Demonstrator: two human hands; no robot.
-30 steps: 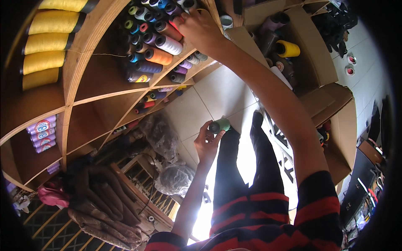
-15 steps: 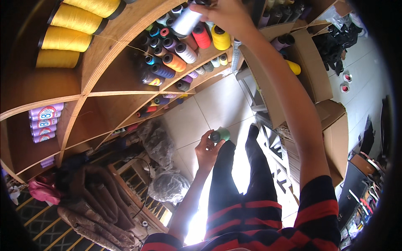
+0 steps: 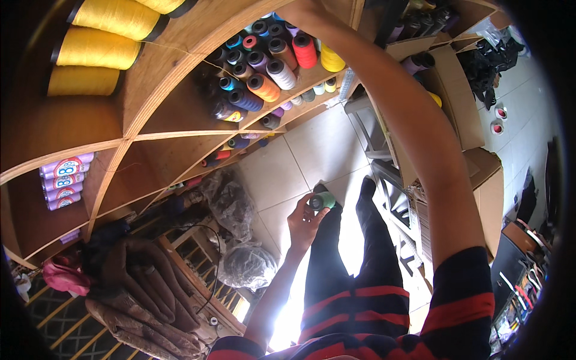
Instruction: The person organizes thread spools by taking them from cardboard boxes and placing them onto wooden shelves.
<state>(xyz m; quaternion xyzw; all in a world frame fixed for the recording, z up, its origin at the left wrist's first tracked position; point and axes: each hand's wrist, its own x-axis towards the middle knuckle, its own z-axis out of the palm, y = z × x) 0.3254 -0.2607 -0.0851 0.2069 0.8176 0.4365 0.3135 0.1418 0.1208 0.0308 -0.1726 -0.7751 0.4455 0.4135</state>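
In my left hand (image 3: 304, 225) is a spool of green thread (image 3: 324, 201), gripped low over my legs with its dark end tilted up toward me. My right arm stretches up to the shelf, and my right hand (image 3: 303, 11) is cut off by the top edge, so its fingers and anything in them are hidden. Just below that hand, thread spools crowd a shelf compartment, among them a red spool (image 3: 305, 50), a yellow spool (image 3: 331, 58), a white spool (image 3: 281, 74) and an orange spool (image 3: 263, 88).
Large yellow spools (image 3: 99, 48) and purple-wrapped packs (image 3: 66, 174) fill other parts of the wooden shelf (image 3: 128, 137). Open cardboard boxes (image 3: 459, 99) stand at the right, under my right arm. Brown cloth (image 3: 144, 294) and plastic bags (image 3: 247, 265) lie at the lower left.
My right hand has risen toward the upper left and mostly out of view, and the white spool it held no longer shows. My left hand still grips the green spool.
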